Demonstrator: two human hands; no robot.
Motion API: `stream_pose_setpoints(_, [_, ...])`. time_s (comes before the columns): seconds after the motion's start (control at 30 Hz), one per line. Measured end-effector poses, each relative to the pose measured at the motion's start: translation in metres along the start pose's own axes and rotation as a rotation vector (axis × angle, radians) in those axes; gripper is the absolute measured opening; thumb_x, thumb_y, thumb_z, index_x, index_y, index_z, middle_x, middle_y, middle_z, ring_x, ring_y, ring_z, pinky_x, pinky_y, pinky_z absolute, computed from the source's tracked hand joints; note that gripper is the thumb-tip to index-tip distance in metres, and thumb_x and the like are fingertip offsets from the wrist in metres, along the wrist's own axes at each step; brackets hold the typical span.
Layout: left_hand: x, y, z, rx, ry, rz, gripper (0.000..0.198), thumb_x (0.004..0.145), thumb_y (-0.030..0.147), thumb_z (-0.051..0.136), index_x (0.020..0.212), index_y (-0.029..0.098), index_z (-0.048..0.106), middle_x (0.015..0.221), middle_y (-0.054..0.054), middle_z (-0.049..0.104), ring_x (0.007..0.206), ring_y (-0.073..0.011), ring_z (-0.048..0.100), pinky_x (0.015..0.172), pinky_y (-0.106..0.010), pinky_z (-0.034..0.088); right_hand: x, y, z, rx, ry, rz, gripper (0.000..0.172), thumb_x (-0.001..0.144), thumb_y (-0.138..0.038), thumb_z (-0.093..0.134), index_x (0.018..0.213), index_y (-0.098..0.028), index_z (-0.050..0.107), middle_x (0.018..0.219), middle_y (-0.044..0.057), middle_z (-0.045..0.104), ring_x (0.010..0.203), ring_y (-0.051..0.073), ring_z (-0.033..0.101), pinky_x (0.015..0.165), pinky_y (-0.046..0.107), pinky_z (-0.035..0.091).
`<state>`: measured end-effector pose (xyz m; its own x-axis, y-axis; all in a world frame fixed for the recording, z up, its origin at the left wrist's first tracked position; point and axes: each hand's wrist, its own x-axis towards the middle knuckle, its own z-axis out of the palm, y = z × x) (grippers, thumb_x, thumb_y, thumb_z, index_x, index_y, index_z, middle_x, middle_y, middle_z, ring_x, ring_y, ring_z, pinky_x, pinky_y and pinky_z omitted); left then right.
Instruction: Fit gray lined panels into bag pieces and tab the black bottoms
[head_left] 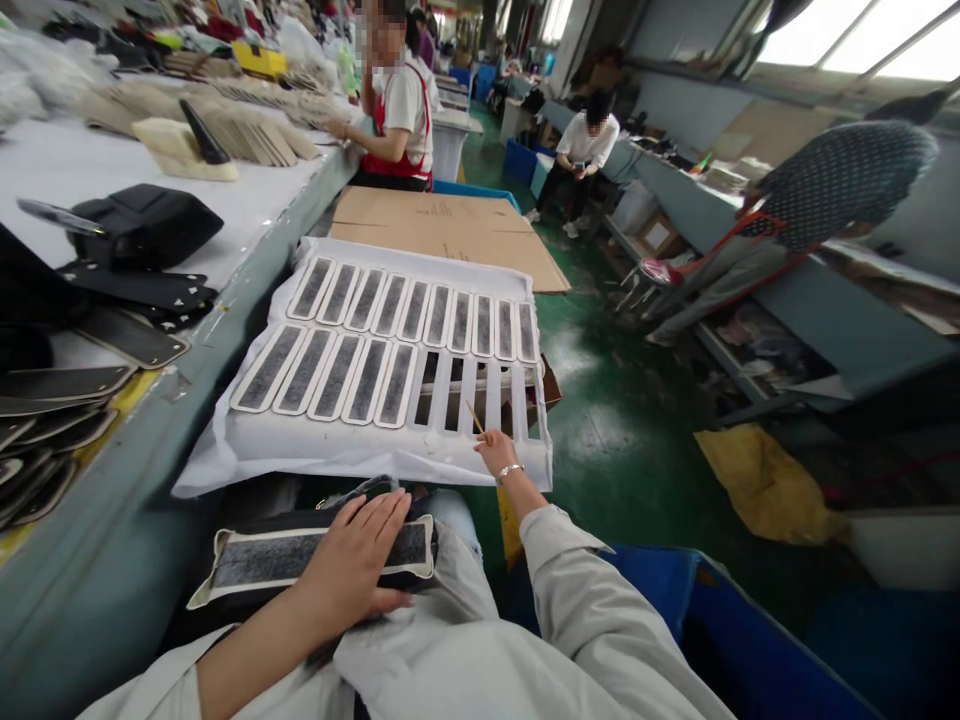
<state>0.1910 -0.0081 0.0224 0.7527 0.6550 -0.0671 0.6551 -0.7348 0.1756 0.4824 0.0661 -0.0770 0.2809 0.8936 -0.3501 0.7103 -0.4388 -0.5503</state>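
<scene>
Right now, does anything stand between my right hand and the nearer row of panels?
Nothing visible does: your right hand, holding a thin stick, is right of the nearer row of panels, with only the slotted white surface between.

Left hand (358,555) on panel (264,557), stick (474,417) in right hand (498,453)

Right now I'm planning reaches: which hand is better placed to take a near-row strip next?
Probably the right hand: it's over the white sheet, near the near-row strips, though it holds a thin stick. The left hand lies on a pale-edged dark panel, apart from the sheet.
</scene>
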Motion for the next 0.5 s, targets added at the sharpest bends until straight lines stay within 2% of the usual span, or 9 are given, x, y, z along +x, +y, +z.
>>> stream_pose_setpoints(0.07, [0.005, 0.002, -0.002, -0.031, -0.017, 0.014, 0.087, 0.067, 0.066, 0.055, 0.134, 0.013, 0.04, 0.136, -0.015, 0.046, 0.121, -0.0291, 0.043, 0.104, -0.042, 0.024, -0.025, -0.002, -0.009, 0.099, 0.016, -0.062, 0.039, 0.081, -0.003, 0.039, 0.117, -0.017, 0.043, 0.113, 0.005, 0.058, 0.081, 0.009, 0.061, 0.071, 0.023, 0.049])
stream_pose_setpoints(0.13, [0.008, 0.003, -0.003, -0.064, -0.033, 0.017, 0.08, 0.067, 0.06, 0.058, 0.13, 0.012, 0.045, 0.13, -0.017, 0.051, 0.116, -0.0302, 0.047, 0.101, -0.043, 0.029, -0.055, -0.002, -0.02, 0.21, -0.008, -0.135, 0.052, 0.077, -0.003, 0.042, 0.126, -0.018, 0.033, 0.107, 0.002, 0.059, 0.078, 0.008, 0.06, 0.07, 0.021, 0.048])
stream_pose_setpoints(0.2, [0.009, 0.003, -0.005, -0.096, -0.04, 0.029, 0.076, 0.066, 0.053, 0.061, 0.126, 0.01, 0.048, 0.123, -0.018, 0.055, 0.111, -0.031, 0.049, 0.098, -0.043, 0.032, -0.085, -0.001, -0.029, 0.358, -0.08, -0.211, 0.047, 0.08, -0.013, 0.045, 0.126, -0.016, 0.034, 0.09, 0.001, 0.061, 0.07, 0.01, 0.057, 0.064, 0.02, 0.046])
stream_pose_setpoints(0.27, [0.008, 0.004, -0.005, -0.118, -0.034, 0.028, 0.073, 0.064, 0.048, 0.063, 0.124, 0.009, 0.048, 0.12, -0.018, 0.056, 0.109, -0.0313, 0.05, 0.098, -0.043, 0.033, -0.111, -0.003, -0.035, 0.472, -0.168, -0.269, 0.034, 0.087, -0.03, 0.039, 0.116, -0.012, 0.045, 0.071, -0.001, 0.055, 0.058, 0.01, 0.05, 0.055, 0.021, 0.042])
stream_pose_setpoints(0.3, [0.007, 0.005, -0.006, -0.126, -0.032, 0.024, 0.072, 0.063, 0.045, 0.063, 0.124, 0.009, 0.048, 0.12, -0.018, 0.056, 0.108, -0.0313, 0.05, 0.098, -0.044, 0.034, -0.122, -0.004, -0.036, 0.48, -0.196, -0.296, 0.036, 0.09, -0.038, 0.033, 0.108, -0.012, 0.051, 0.066, -0.001, 0.051, 0.055, 0.011, 0.047, 0.053, 0.021, 0.039])
stream_pose_setpoints(0.4, [0.006, -0.001, -0.015, -0.178, -0.078, 0.021, 0.073, 0.062, 0.041, 0.063, 0.126, 0.01, 0.046, 0.123, -0.018, 0.055, 0.112, -0.0316, 0.049, 0.1, -0.045, 0.033, -0.144, -0.016, -0.037, 0.28, -0.212, -0.353, 0.052, 0.092, -0.051, 0.022, 0.08, -0.014, 0.057, 0.063, 0.001, 0.051, 0.057, 0.012, 0.046, 0.055, 0.023, 0.036])
stream_pose_setpoints(0.5, [0.012, -0.021, -0.035, -0.368, -0.265, 0.067, 0.084, 0.059, 0.047, 0.067, 0.132, 0.014, 0.041, 0.132, -0.016, 0.049, 0.119, -0.0322, 0.046, 0.102, -0.043, 0.033, -0.153, -0.036, -0.034, -0.089, -0.209, -0.273, 0.058, 0.093, -0.052, 0.021, 0.067, -0.015, 0.058, 0.064, 0.005, 0.058, 0.06, 0.015, 0.051, 0.056, 0.026, 0.036])
